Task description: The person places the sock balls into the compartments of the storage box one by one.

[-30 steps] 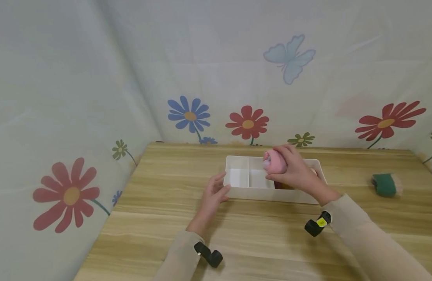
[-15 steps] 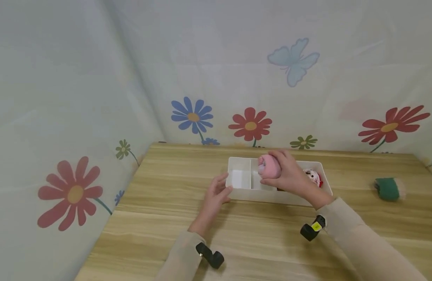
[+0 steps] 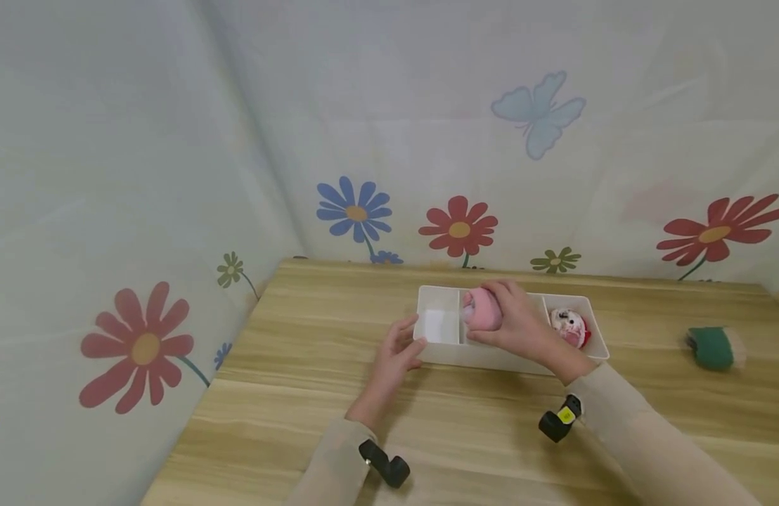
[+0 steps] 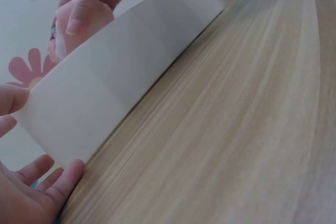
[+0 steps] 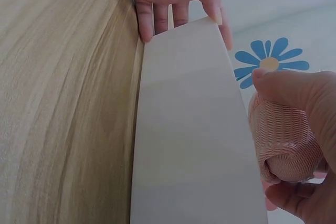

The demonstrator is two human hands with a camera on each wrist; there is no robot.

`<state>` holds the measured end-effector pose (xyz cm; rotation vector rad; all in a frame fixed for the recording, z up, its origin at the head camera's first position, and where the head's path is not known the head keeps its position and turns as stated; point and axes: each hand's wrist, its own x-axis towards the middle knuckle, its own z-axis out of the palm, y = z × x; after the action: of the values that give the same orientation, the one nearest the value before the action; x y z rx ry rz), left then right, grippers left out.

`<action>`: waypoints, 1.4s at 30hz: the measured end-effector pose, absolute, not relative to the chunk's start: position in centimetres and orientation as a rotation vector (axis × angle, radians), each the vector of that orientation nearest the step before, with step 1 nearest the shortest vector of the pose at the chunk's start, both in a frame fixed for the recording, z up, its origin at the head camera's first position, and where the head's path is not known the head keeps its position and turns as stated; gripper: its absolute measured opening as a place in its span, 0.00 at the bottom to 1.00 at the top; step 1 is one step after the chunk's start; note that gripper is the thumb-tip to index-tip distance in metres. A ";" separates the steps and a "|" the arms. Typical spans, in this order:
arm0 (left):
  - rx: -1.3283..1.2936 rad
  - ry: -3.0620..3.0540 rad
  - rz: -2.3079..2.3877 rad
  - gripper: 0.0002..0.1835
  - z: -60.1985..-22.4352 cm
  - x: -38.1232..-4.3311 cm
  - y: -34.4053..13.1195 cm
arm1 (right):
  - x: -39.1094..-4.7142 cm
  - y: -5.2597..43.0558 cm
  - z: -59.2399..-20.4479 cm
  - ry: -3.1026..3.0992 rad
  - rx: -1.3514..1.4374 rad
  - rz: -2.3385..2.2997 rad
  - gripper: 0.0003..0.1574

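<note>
My right hand (image 3: pixel 519 325) holds a pink rolled-up pair of socks (image 3: pixel 483 309) between thumb and fingers. Its ribbed knit shows up close in the right wrist view, where the pink socks (image 5: pixel 286 137) sit beyond the box's long wall. In the head view the bundle is over the second compartment from the left of a white divided box (image 3: pixel 491 358); whether it touches the bottom cannot be told. At the box's left end, my left hand (image 3: pixel 396 355) rests with extended fingers against the short wall and its thumb at the near corner. My right hand hides the box's middle.
A white, red-edged rolled bundle (image 3: pixel 569 327) with a face pattern lies in the rightmost compartment. On the wooden table (image 3: pixel 288 393), right of the box, sits a green rolled bundle (image 3: pixel 712 348). A flowered curtain (image 3: pixel 389 140) hangs behind the table.
My right hand has carried the pink socks left and lower, over the second compartment. The white-and-red bundle has come into view. My left hand stays at the box's end.
</note>
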<state>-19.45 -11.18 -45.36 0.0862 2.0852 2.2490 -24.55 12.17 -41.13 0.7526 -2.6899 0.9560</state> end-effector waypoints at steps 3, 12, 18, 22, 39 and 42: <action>0.086 2.079 2.244 0.26 -45.3 -19.4 -11.2 | -24.6 12.1 -41.3 -2.708 0.746 0.923 0.51; 0.095 2.089 2.253 0.26 -45.3 -19.4 -11.1 | -24.9 12.1 -42.1 -2.743 0.746 0.805 0.51; 0.081 2.094 2.254 0.26 -45.3 -19.4 -11.1 | -25.0 12.0 -42.3 -2.765 0.722 0.764 0.52; 0.088 2.093 2.253 0.26 -45.3 -19.5 -11.1 | -25.1 11.9 -42.4 -2.769 0.713 0.735 0.53; 0.083 2.118 2.266 0.26 -48.0 -20.9 -11.1 | -25.3 12.3 -43.2 -2.750 0.757 0.705 0.49; 0.090 2.145 2.254 0.25 -48.4 -21.1 -11.1 | -25.2 12.4 -43.1 -2.743 0.767 0.742 0.48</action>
<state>-21.05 -11.14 -48.45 0.0895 2.1452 2.2544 -25.23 12.45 -43.05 0.7665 -2.7432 0.7424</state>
